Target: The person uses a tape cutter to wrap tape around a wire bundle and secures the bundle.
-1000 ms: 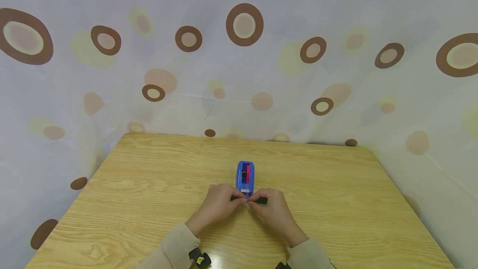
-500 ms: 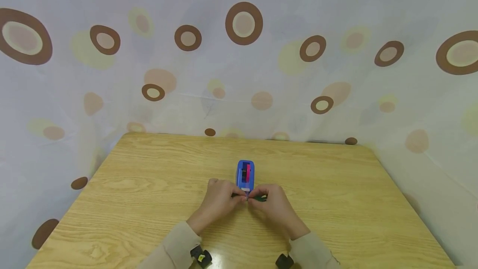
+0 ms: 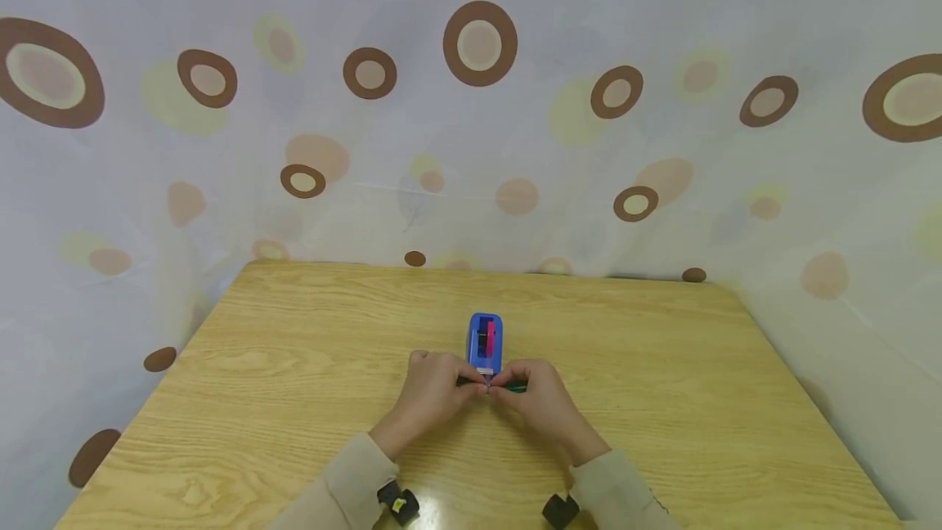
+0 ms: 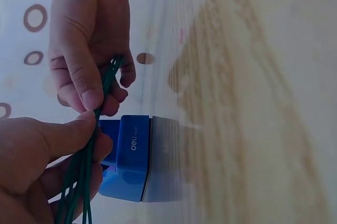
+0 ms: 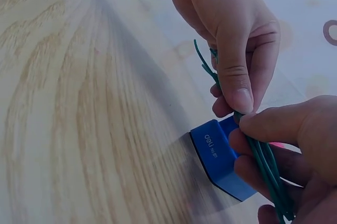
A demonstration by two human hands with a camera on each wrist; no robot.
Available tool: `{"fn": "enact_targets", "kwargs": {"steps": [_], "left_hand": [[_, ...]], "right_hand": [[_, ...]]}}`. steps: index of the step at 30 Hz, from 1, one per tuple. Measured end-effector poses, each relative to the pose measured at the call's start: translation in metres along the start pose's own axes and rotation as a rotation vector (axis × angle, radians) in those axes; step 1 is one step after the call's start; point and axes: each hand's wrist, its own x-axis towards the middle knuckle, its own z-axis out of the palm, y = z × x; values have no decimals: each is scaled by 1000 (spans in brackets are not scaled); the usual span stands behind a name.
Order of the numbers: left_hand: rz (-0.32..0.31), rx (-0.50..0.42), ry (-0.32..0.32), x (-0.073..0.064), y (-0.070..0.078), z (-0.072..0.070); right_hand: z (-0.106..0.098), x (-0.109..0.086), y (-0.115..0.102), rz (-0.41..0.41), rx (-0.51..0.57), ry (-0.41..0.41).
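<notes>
A bundle of thin green wires (image 4: 84,166) stretches between my hands, just in front of a blue tape dispenser (image 3: 485,342) with a pink roll core. My left hand (image 3: 434,391) pinches the bundle between thumb and fingers near its middle. Close beside it, thumb tips almost meeting, my right hand (image 3: 543,399) pinches the same bundle. In the right wrist view, loose green ends stick out past the left hand, and looped strands (image 5: 271,174) lie across the right fingers. The fingers hide the middle of the bundle. Whether tape is on it, I cannot tell.
The dispenser stands on a wood-grain table (image 3: 309,325), its cutter edge (image 3: 485,371) facing the hands. Behind the table and at its sides hangs a pale curtain (image 3: 412,129) with brown circles. Black wrist straps (image 3: 398,503) sit at the cuffs.
Both hands keep their pinch on the green wires and have shifted very slightly toward the dispenser. The whole head view has also moved a little.
</notes>
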Motion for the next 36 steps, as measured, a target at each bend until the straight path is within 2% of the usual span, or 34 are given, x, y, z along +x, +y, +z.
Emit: {"fn": "enact_targets", "kwargs": {"steps": [9, 15, 20, 28, 33, 36], "left_hand": [[24, 48, -27, 1, -1, -2], [12, 40, -62, 2, -1, -4], [-3, 48, -94, 3, -2, -4], [-34, 23, -95, 3, -3, 1], [-44, 26, -77, 4, -5, 3], [-52, 21, -66, 5, -4, 3]], "right_hand": [[1, -3, -1, -44, -18, 22], [1, -4, -3, -63, -72, 47], [4, -5, -2, -117, -123, 83], [11, -7, 2, -184, -171, 132], [11, -7, 3, -171, -141, 126], [10, -8, 2, -128, -100, 101]]}}
